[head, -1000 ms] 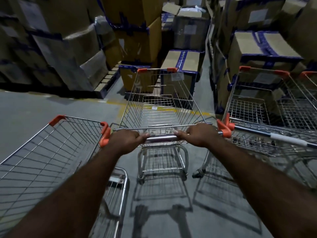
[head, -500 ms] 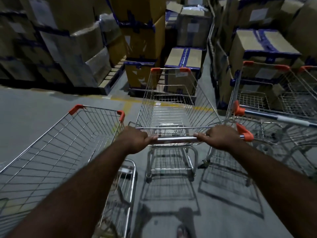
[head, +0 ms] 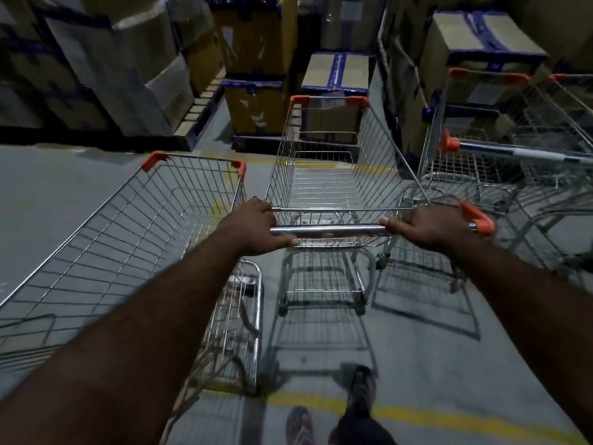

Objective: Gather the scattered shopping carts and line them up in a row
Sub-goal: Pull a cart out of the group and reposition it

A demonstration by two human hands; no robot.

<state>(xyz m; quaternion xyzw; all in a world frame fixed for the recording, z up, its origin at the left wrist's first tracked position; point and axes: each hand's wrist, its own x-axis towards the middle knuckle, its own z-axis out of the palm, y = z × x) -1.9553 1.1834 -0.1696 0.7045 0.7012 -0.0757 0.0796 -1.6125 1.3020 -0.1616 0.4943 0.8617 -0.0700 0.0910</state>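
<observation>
Boxes (head: 256,104) are standing just ahead of the held cart (head: 327,175), so a hard push may be ramming them. The left cart (head: 128,239) and right cart (head: 500,162) are flanking it closely, and the wires may be snagging. The left hand (head: 256,226) and right hand (head: 426,226) are gripping its handle (head: 330,231), and the fingers are risking a pinch.
</observation>
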